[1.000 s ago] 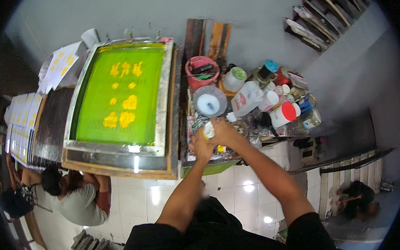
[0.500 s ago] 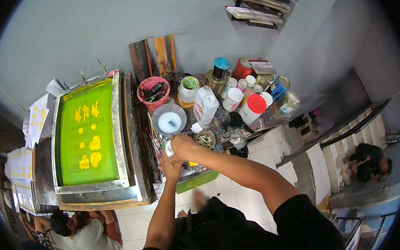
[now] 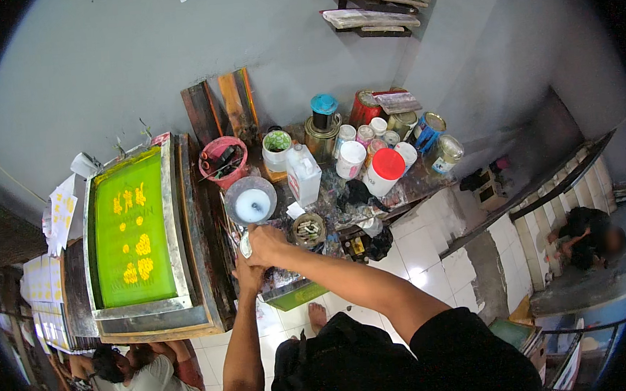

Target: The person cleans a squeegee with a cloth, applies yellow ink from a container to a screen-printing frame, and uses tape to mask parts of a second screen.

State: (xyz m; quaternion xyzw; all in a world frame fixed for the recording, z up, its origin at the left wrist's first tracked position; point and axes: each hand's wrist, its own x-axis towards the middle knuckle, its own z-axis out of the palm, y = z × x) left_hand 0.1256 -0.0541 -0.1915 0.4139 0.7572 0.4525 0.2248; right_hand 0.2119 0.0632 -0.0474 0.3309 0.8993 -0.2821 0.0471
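My left hand [image 3: 248, 277] is closed round the lower part of a small white round-topped container [image 3: 245, 245], most of which the fingers hide. From the right, my right hand [image 3: 269, 246] grips the same container, its fingers wrapped over the side. Just beyond the hands sits a translucent bowl [image 3: 270, 191] with white liquid and a darker spot in it. A white plastic jug [image 3: 304, 176] stands upright to the right of that bowl. Nearer my right wrist is a small round dish [image 3: 309, 230] full of short cigarette-like stubs.
A framed green printing screen [image 3: 134, 228] with yellow figures lies at left. Behind are a pink bucket [image 3: 223, 160] and a white tub [image 3: 276, 149]. Paint cans and a red-lidded tub [image 3: 384, 171] crowd the bench's right. People sit at lower left [image 3: 152, 384] and far right [image 3: 589, 236].
The view has shifted, so the bench sits lower and farther left in the picture. Both hands stay closed on the small container in front of the bowl.
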